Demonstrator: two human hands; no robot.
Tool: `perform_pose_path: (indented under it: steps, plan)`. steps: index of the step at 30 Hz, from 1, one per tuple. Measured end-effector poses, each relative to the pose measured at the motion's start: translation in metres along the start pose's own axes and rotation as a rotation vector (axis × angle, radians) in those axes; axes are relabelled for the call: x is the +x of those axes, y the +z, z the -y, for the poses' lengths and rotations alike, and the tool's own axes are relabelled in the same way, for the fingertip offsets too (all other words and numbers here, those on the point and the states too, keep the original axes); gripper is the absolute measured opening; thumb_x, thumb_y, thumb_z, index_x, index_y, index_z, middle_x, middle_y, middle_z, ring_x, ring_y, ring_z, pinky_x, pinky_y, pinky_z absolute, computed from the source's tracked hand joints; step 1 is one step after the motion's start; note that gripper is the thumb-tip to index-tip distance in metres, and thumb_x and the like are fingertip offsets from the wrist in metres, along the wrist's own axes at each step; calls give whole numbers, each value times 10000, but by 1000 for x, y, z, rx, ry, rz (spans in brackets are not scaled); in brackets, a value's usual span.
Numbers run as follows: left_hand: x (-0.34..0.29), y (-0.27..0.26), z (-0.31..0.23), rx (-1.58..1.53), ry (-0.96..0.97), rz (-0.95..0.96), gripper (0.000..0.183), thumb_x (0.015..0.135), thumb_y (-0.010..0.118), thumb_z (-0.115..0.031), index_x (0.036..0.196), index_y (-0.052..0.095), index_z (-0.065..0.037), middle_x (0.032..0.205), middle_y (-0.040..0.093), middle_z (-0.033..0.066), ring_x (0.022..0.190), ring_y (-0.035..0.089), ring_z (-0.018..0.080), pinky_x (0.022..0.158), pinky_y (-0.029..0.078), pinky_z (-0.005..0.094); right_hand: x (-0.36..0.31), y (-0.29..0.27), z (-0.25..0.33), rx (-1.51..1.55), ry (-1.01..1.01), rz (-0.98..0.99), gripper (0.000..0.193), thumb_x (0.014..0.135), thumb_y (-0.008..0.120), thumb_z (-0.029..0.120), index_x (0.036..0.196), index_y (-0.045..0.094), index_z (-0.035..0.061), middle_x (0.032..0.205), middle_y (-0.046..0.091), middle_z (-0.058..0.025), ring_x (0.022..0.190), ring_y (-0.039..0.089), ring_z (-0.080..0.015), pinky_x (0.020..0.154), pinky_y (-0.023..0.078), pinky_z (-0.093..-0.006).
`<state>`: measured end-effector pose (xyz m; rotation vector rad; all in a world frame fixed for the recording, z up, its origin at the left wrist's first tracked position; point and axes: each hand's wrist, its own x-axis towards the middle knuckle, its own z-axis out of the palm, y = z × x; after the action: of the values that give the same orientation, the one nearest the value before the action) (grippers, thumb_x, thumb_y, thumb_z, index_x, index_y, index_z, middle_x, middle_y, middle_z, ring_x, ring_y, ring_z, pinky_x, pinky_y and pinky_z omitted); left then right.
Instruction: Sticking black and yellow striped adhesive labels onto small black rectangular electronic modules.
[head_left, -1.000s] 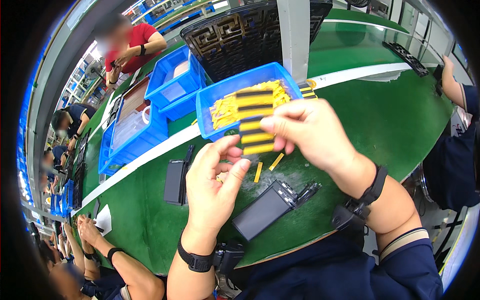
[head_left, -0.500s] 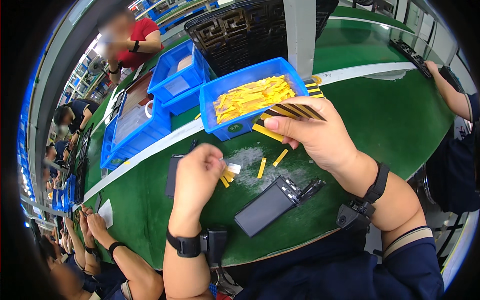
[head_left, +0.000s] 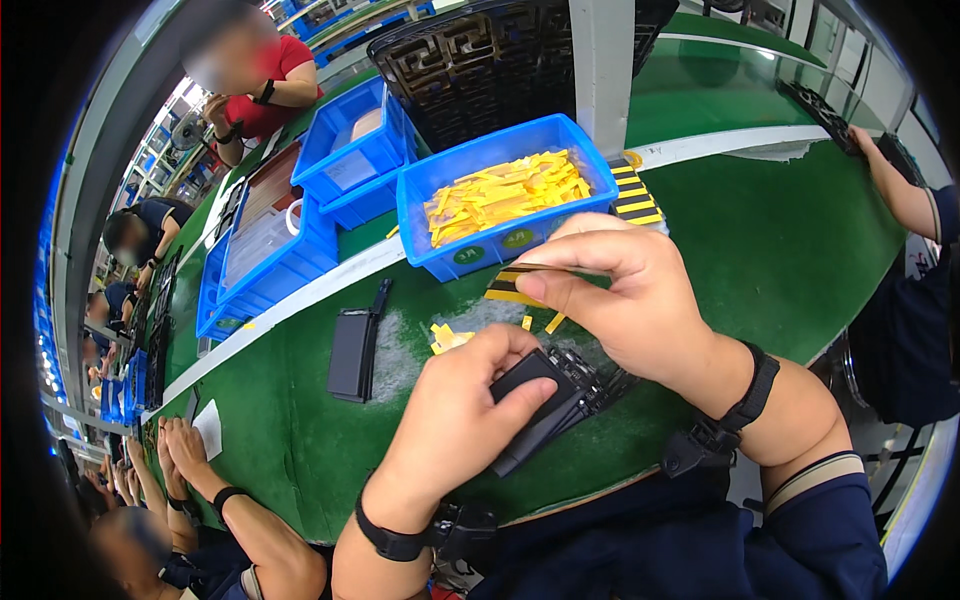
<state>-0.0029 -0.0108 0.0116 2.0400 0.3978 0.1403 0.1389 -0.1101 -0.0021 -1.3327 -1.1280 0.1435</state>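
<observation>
My left hand (head_left: 455, 425) grips a flat black rectangular part (head_left: 540, 405) that lies on the green table (head_left: 780, 260) in front of me. My right hand (head_left: 630, 290) hovers just above and behind it, pinching a thin yellow-and-black striped sheet (head_left: 515, 283) between thumb and fingers. A few loose yellow strips (head_left: 450, 337) lie on a worn pale patch of the table beside my left hand. Right behind them stands a blue bin (head_left: 500, 235) filled with yellow strips (head_left: 500, 190).
A second black flat part (head_left: 353, 353) lies to the left. More blue bins (head_left: 300, 240) and a black lattice tray (head_left: 480, 70) stand at the back. Other people sit around the table: hands at lower left (head_left: 180, 450), an arm at right (head_left: 900, 190).
My left hand dropped from the striped sheet to the table and took hold of the black part. My right hand lowered the striped sheet toward it.
</observation>
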Motion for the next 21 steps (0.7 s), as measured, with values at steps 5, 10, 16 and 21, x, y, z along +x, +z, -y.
perform_pose_path:
  steps: [5, 10, 16, 21]
  plan:
    - [-3, -8, -2, 100, 146, 294, 210, 782, 643, -44, 987, 598, -30, 822, 649, 78, 738, 610, 137, 679, 469, 251, -2, 1, 10, -76, 12, 14, 146, 733, 672, 36, 873, 666, -6, 803, 644, -117, 739, 625, -200, 662, 488, -290]
    - [-4, -6, 5, -142, 78, 95, 190, 808, 626, -76, 987, 570, -42, 803, 639, 78, 739, 622, 156, 658, 476, 271, -4, 3, 10, -32, 4, -35, 141, 726, 680, 43, 861, 674, 3, 782, 641, -117, 720, 617, -200, 648, 484, -292]
    - [0, -7, 9, -530, 109, -109, 213, 880, 555, -44, 1080, 517, 19, 909, 643, 32, 793, 544, 37, 702, 429, 182, -4, 5, 1, -57, -51, -30, 129, 709, 695, 37, 838, 685, 24, 757, 639, -100, 691, 600, -208, 633, 471, -298]
    - [0, -3, 4, -572, 125, -177, 211, 873, 569, -44, 1073, 534, 15, 873, 642, 17, 783, 521, 25, 701, 409, 172, -3, 6, 0, -123, -274, -18, 215, 604, 728, 9, 808, 680, 56, 709, 608, -77, 670, 579, -233, 639, 455, -309]
